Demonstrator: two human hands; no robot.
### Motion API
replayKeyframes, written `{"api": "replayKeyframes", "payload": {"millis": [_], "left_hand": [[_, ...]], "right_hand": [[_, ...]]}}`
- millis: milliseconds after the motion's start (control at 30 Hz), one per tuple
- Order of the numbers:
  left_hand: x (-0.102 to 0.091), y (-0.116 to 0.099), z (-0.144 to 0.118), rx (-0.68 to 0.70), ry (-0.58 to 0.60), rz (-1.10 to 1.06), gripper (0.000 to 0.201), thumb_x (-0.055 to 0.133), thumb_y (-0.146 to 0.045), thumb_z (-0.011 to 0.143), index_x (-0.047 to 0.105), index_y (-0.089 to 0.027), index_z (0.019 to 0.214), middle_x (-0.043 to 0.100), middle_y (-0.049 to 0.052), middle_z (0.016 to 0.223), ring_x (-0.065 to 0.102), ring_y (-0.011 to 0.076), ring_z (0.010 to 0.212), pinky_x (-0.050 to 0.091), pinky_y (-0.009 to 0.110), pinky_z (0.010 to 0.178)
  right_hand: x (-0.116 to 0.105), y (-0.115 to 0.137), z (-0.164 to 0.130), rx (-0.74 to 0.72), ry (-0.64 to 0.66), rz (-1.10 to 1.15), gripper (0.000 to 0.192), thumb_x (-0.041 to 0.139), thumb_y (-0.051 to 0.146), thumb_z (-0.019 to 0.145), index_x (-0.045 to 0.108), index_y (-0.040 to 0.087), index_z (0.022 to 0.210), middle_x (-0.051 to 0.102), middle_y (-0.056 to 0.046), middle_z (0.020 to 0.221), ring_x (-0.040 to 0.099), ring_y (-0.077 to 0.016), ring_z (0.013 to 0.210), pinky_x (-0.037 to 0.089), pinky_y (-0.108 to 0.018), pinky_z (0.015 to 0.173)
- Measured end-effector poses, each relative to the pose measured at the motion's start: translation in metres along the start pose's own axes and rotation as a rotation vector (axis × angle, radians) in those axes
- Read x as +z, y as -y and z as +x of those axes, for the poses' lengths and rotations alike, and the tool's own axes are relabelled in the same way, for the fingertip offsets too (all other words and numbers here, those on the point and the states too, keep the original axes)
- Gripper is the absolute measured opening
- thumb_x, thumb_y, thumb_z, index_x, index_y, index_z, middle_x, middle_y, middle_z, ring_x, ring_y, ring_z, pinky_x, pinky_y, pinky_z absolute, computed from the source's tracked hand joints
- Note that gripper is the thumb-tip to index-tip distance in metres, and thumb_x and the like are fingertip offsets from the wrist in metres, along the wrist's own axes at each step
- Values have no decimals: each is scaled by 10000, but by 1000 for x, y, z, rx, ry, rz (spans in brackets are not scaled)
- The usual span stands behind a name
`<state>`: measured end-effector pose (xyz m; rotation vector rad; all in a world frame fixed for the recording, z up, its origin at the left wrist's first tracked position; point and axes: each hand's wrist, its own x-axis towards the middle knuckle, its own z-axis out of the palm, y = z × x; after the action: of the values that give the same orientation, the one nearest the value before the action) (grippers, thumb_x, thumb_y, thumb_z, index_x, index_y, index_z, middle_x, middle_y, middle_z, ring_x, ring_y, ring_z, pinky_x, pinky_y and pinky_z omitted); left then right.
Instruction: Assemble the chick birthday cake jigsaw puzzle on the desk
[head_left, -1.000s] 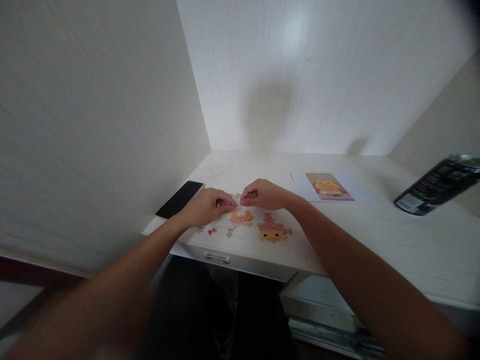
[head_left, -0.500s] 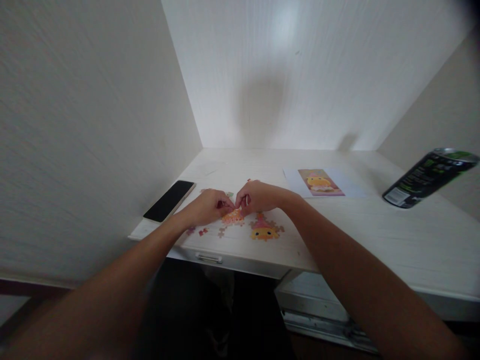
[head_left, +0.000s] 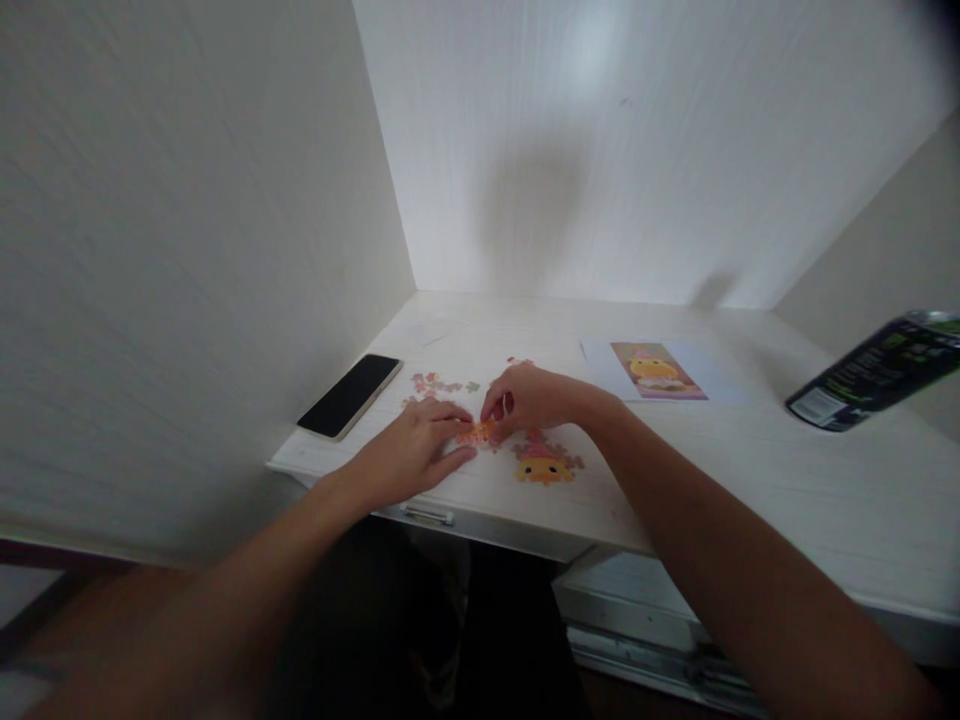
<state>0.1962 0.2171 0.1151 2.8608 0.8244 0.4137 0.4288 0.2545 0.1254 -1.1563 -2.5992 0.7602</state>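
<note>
My left hand (head_left: 424, 447) lies low over the desk with its fingers stretched out and its thumb apart, fingertips touching the left side of a small pink-and-orange joined puzzle section (head_left: 474, 434). At that section's right side, the fingers of my right hand (head_left: 523, 398) are pinched together on a puzzle piece, which they mostly hide. Just to the right, nearer the front edge, sits a larger joined puzzle part (head_left: 544, 468) showing a yellow face with a pink top. Loose puzzle pieces (head_left: 431, 383) are scattered beyond my left hand, and a few reddish ones lie behind my right hand.
A black-screened phone (head_left: 351, 396) lies at the desk's left, near the side wall. Toward the back right, a sheet with a printed reference picture (head_left: 656, 371) rests flat. A dark drink can (head_left: 874, 370) stands at the far right. A drawer handle (head_left: 427, 514) is below the front edge.
My left hand has gone from a pinch to spread fingers and shifted toward the front edge, uncovering loose pieces behind it. My right hand stays pinched by the section. The view has shifted slightly.
</note>
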Motion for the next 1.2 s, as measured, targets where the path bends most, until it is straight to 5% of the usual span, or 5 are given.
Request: {"api": "replayKeyframes", "payload": {"millis": [767,1200], "left_hand": [[3,-3,-8,32,-53,-23,349,446,-382,969,613,-155,1176,612,116,1210,528,253,1164,379,445,1037],[5,-6,-8,27,-57,-23,348,461,-397,957,608,-172,1177,601,120,1232,529,265,1159,387,452,1022]], "right_hand": [[-9,10,-6,33,76,26,235,686,351,772,782,251,963,765,-36,836,623,-139,685,443,-243,646],[-9,18,-8,50,93,42,216,687,314,759,789,241,934,750,-26,744,563,-110,571,391,-232,560]]}}
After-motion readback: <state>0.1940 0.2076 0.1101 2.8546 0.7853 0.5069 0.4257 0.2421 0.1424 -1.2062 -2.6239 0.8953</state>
